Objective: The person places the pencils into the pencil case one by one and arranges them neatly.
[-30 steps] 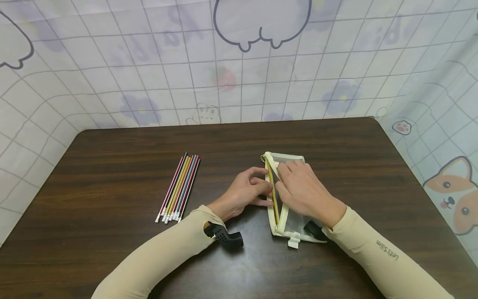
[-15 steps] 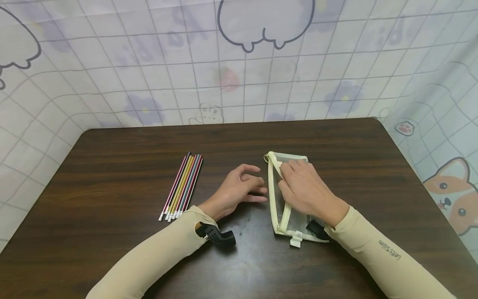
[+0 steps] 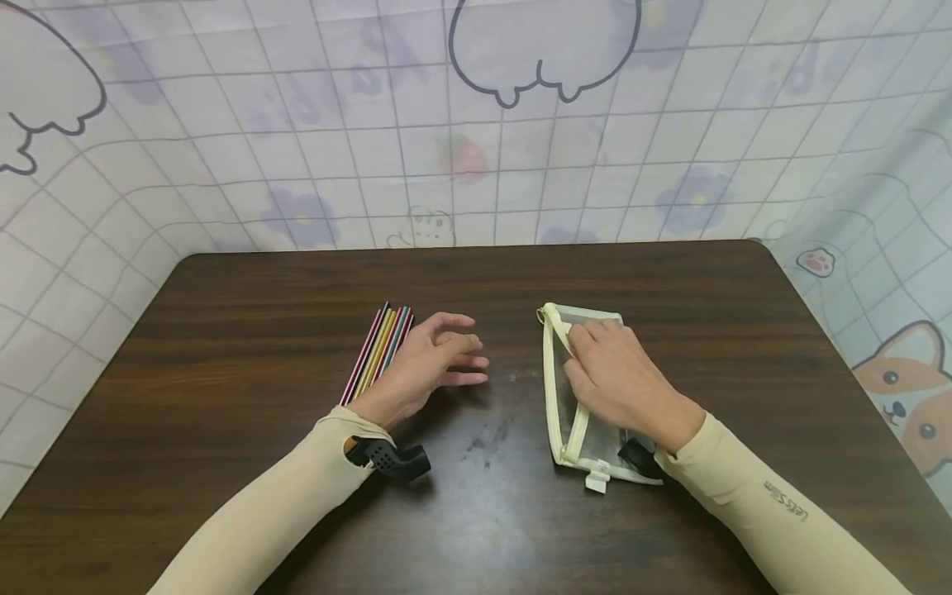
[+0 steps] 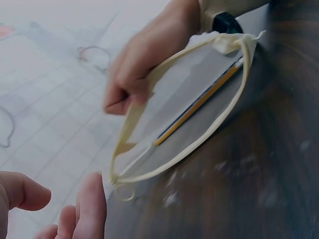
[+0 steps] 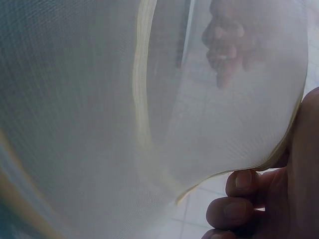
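Note:
My right hand (image 3: 621, 376) pinches the cream zip edge of a see-through mesh pencil case (image 3: 601, 446), holding its mouth apart. Inside the case lies a yellow pencil (image 4: 199, 102) with a dark stripe or dark pencil along it, seen in the left wrist view. My left hand (image 3: 427, 364) holds nothing; its fingers are loosely bent and point toward the case. Its wrist is over the lower ends of several coloured pencils (image 3: 376, 351) lying side by side on the table, hiding their eraser ends. In the right wrist view, mesh fills most of the picture beside the right fingers (image 5: 234, 209).
A dark wood-grain table (image 3: 245, 347) carries everything. Behind it and at both sides hangs a pale checked cloth (image 3: 335, 140) with cartoon prints. A white tag (image 3: 597, 482) sticks out at the near end of the case. Each wrist wears a black camera (image 3: 394, 460).
My left hand has withdrawn from the pencil case mouth, leaving a yellow pencil inside, and moved left to the loose pencils. My right hand keeps its grip on the case edge.

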Tool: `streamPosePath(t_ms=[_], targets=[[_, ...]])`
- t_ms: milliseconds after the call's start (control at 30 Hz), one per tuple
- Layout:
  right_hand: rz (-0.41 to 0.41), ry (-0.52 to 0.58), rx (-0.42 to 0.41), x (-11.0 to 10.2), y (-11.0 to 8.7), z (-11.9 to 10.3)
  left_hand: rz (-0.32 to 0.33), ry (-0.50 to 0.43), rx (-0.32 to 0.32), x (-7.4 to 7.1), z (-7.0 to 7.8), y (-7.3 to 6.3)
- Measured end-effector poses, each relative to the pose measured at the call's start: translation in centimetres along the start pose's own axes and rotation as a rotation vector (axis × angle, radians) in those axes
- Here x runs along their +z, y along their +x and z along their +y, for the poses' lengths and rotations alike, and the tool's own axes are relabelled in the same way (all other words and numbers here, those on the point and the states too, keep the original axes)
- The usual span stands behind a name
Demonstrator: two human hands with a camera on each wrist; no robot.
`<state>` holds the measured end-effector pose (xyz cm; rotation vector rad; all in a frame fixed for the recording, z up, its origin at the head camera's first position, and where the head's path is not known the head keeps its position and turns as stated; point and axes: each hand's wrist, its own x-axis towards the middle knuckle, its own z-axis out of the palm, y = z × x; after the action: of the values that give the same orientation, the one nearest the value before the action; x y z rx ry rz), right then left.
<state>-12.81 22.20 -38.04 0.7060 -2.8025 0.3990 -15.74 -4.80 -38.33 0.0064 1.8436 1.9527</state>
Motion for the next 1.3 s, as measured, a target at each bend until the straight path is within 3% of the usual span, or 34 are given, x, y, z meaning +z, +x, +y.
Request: streamPosePath(t_ms=[700,1000,1300], targets=[[0.009,-0.009,-0.003,0.1,0.0,0.1,0.092,-0.011,0.035,-6.2,0.4,-2.2],[0.012,-0.009,-0.007,0.1,0.1,0.1,0.119,0.112,0.026,-8.2,0.8,-2.8],[0.007,-0.012,-0.003,0.0,0.1,0.2,0.081,0.133,0.018,-10.2,1.1,-2.9]])
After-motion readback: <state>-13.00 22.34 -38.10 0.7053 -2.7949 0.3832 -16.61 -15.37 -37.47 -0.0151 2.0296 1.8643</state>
